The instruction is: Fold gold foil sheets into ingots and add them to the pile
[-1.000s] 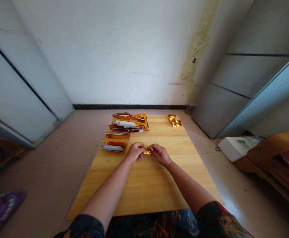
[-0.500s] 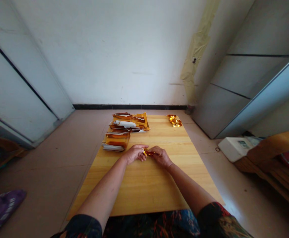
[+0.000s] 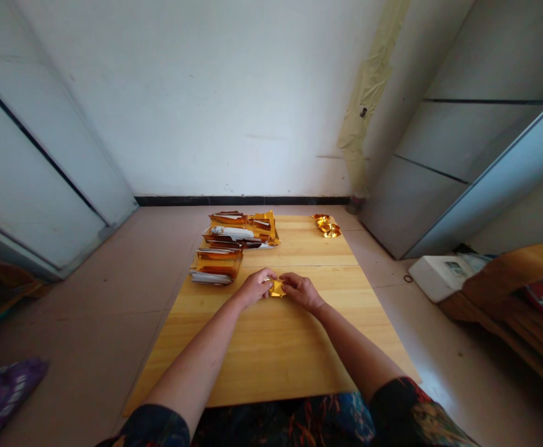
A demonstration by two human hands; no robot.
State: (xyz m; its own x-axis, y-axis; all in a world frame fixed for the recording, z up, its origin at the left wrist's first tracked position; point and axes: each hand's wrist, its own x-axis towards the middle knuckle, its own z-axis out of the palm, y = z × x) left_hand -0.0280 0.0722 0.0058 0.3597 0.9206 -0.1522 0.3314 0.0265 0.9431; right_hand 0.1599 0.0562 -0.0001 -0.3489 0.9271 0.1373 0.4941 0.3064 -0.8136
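A small piece of shiny gold foil (image 3: 277, 288) is held between my two hands over the middle of the wooden table (image 3: 271, 347). My left hand (image 3: 254, 287) pinches its left end, fingers closed. On the opposite side, my right hand (image 3: 301, 292) grips the right end with thumb and fingers together. Beyond my left hand lie stacks of gold-brown foil sheets with white paper, a nearer stack (image 3: 216, 266) and a farther one (image 3: 243, 228). At the table's far right corner sit folded gold foil pieces (image 3: 327, 227).
A white wall (image 3: 234, 93) rises behind the table. To the right stand a grey refrigerator (image 3: 439, 143), a white box (image 3: 439, 277) and a wooden bench (image 3: 499, 292). A purple bag (image 3: 5, 391) lies on the floor at the left.
The foil has turned and now shows a broader, flatter gold face between my hands. My left fingers have curled in closer around its end. The stacks stay put.
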